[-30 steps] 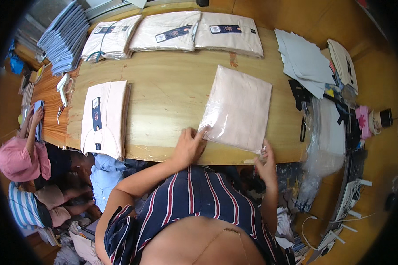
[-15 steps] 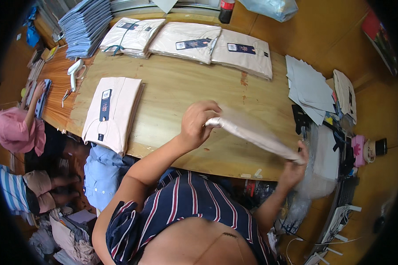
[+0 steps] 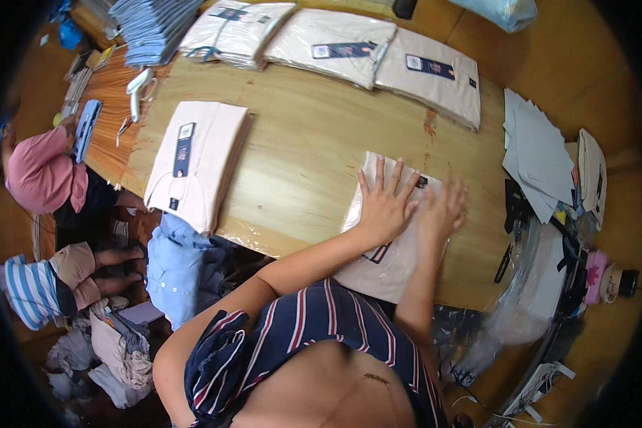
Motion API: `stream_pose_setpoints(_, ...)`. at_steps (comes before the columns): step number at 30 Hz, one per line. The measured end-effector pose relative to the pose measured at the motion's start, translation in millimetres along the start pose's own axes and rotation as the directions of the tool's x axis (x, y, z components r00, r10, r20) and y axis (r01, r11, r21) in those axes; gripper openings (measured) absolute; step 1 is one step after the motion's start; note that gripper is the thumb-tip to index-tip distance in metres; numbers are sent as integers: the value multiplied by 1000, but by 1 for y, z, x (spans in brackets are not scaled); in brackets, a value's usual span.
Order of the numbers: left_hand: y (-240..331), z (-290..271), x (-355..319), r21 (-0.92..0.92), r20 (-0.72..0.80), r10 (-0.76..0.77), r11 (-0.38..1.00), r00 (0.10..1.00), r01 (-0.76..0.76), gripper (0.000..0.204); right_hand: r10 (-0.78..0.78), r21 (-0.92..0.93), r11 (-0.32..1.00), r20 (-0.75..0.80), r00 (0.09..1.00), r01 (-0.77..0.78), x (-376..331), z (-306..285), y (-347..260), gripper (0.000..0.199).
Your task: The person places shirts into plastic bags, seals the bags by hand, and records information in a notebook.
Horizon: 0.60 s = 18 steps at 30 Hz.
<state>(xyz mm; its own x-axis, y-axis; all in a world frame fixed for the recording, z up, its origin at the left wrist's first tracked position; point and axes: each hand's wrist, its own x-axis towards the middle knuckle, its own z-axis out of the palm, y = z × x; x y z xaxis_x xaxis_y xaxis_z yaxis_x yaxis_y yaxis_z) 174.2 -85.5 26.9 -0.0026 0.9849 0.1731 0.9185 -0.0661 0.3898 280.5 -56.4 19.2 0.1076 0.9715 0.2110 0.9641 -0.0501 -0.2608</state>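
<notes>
A folded cream garment in a clear plastic bag (image 3: pixel 392 279) lies flat on the near right part of the wooden table, a dark tag partly showing under my left arm. My left hand (image 3: pixel 385 205) rests on top of it, palm down with the fingers spread. Beside it my right hand (image 3: pixel 442 212) is on the bag's right side, fingers apart and slightly blurred. Farther left lies a stack of folded cream garments (image 3: pixel 201 160) with a dark tag on top.
Bagged cream garments (image 3: pixel 332 53) line the table's back, beside a blue folded stack (image 3: pixel 153 32). A white handheld scanner (image 3: pixel 137 87) lies at left, loose paper sheets (image 3: pixel 538 153) at right. Blue shirts (image 3: pixel 180 264) hang below the left edge. A person in pink (image 3: pixel 46 171) works nearby.
The bagged garment, held tilted up between both hands before, now lies flat on the table. Both my hands have let go of its ends and lie on top. The view has shifted slightly.
</notes>
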Motion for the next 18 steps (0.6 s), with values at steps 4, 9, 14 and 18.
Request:
stream_pose_setpoints(4,-5,19,3,-8,54,-3,1000,999,3,46,32,-128,991,73,997,-23,0,24,-2,45)
stream_pose_setpoints(9,-3,19,7,21,118,-43,999,992,41,44,31,-172,985,112,993,-11,0,24,-2,45)
stream_pose_setpoints(14,-4,22,10,32,129,-37,999,991,33,44,54,-156,987,162,985,-28,3,22,-3,44)
stream_pose_setpoints(18,-5,24,12,26,135,-39,999,990,36,44,40,-161,987,176,984,-11,4,25,-2,44)
